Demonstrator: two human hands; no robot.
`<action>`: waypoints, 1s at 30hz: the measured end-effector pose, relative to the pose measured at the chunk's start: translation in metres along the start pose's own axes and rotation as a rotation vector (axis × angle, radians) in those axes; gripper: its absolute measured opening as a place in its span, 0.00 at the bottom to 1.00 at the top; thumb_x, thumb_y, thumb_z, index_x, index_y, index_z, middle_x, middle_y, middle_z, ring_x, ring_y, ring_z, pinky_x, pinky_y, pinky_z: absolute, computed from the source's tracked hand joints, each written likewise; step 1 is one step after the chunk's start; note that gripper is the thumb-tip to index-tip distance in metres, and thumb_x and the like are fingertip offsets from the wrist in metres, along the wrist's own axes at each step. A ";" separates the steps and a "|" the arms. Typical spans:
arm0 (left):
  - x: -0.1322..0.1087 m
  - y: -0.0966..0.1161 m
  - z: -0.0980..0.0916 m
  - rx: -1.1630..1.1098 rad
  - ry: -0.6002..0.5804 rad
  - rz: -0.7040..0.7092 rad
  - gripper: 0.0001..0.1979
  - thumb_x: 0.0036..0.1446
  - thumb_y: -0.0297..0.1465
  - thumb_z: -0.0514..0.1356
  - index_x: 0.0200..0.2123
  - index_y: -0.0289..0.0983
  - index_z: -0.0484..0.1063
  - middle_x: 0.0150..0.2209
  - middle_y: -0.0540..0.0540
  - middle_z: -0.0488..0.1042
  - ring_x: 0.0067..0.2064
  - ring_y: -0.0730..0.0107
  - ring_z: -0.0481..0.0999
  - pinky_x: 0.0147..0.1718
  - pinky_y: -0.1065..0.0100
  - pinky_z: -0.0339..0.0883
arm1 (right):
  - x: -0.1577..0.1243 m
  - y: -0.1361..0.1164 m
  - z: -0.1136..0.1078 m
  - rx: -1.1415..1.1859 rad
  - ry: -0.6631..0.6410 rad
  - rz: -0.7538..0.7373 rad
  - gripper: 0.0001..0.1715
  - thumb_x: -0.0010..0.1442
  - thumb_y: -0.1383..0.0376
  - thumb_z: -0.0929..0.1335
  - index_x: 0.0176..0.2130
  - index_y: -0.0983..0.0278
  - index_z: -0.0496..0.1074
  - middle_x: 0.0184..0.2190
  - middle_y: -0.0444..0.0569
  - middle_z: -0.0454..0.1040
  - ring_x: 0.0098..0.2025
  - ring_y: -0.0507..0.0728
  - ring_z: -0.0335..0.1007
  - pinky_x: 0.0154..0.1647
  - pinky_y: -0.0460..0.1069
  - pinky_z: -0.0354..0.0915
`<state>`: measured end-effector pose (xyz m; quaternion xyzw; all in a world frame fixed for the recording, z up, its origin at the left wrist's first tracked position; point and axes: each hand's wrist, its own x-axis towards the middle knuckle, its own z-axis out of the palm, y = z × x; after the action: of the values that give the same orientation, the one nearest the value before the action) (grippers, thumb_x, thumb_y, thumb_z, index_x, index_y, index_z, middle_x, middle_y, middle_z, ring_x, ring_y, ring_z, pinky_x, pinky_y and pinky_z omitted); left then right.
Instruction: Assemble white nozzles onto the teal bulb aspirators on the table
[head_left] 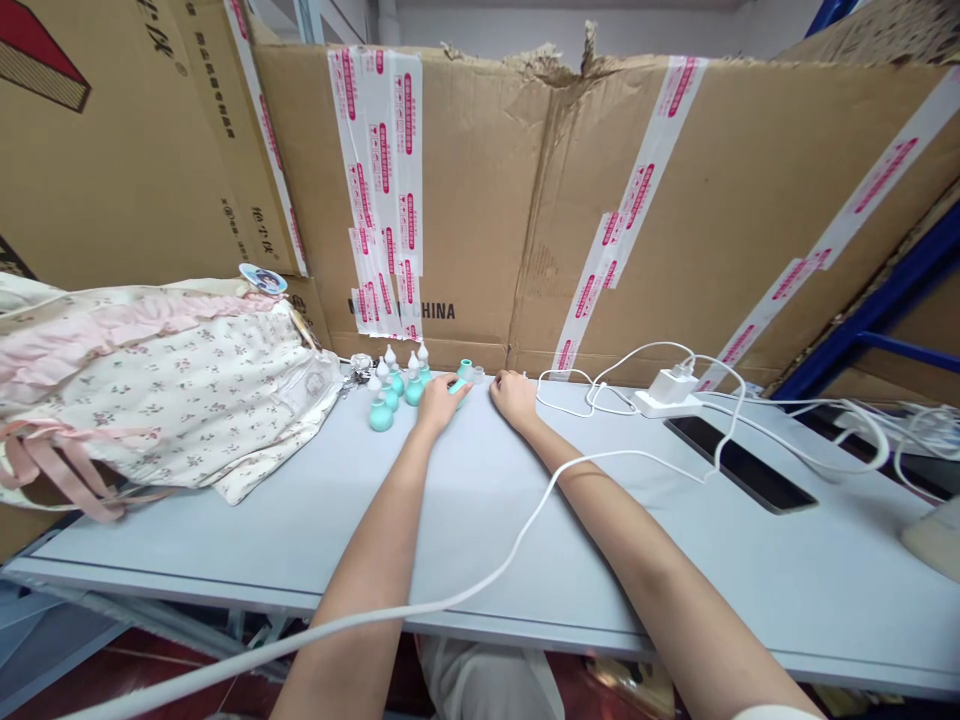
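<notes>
Both my arms reach across a pale grey table [465,530] toward its far edge. My left hand [441,398] is curled over a small teal bulb [458,386], gripping it. Just left of it stand several teal bulbs with white nozzles [390,392], upright in a cluster. A further teal piece [466,368] and a small clear part [478,375] lie behind my left hand. My right hand [514,396] rests on the table with fingers curled under, next to the left hand. What it holds, if anything, is hidden.
A floral cloth bag with pink ruffles [150,380] fills the table's left side. A white charger [667,390] with looping white cables sits at right, beside a black phone [739,465]. A white cable [525,530] crosses my arms. Taped cardboard boxes [600,200] wall the back.
</notes>
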<state>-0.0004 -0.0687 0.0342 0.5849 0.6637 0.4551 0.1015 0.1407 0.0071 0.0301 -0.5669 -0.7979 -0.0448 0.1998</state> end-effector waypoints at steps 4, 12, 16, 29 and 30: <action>0.000 0.001 0.000 -0.020 -0.004 0.003 0.16 0.53 0.40 0.58 0.37 0.34 0.77 0.38 0.42 0.78 0.39 0.63 0.74 0.41 0.67 0.63 | 0.000 0.001 -0.001 0.021 0.001 0.000 0.19 0.63 0.64 0.57 0.41 0.65 0.74 0.42 0.54 0.76 0.43 0.59 0.73 0.41 0.49 0.63; -0.001 0.000 0.000 -0.015 0.006 0.012 0.15 0.53 0.40 0.59 0.36 0.35 0.77 0.37 0.43 0.78 0.38 0.63 0.74 0.39 0.68 0.63 | 0.003 0.003 -0.003 0.071 -0.081 0.054 0.20 0.62 0.66 0.57 0.43 0.61 0.75 0.42 0.53 0.77 0.45 0.57 0.72 0.43 0.48 0.63; -0.001 -0.001 0.000 -0.012 -0.001 0.016 0.16 0.53 0.41 0.59 0.36 0.35 0.77 0.37 0.43 0.78 0.39 0.63 0.74 0.40 0.67 0.63 | 0.001 0.001 -0.003 0.056 -0.061 0.062 0.21 0.63 0.66 0.56 0.44 0.63 0.74 0.42 0.55 0.76 0.45 0.57 0.72 0.44 0.48 0.63; 0.001 -0.004 0.003 0.054 -0.009 0.032 0.18 0.54 0.42 0.57 0.38 0.35 0.77 0.38 0.43 0.78 0.39 0.62 0.74 0.41 0.67 0.64 | -0.001 0.000 -0.003 0.034 -0.050 0.023 0.20 0.64 0.63 0.56 0.44 0.64 0.73 0.40 0.55 0.77 0.44 0.60 0.73 0.42 0.51 0.64; 0.001 -0.004 0.004 0.055 -0.009 0.037 0.18 0.54 0.42 0.57 0.38 0.35 0.77 0.38 0.42 0.78 0.40 0.61 0.74 0.41 0.67 0.64 | -0.001 0.000 -0.003 0.037 -0.050 0.024 0.20 0.64 0.64 0.56 0.44 0.64 0.73 0.41 0.55 0.77 0.44 0.60 0.73 0.43 0.51 0.64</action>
<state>-0.0009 -0.0658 0.0297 0.6016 0.6647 0.4357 0.0801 0.1420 0.0056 0.0325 -0.5735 -0.7965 -0.0133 0.1909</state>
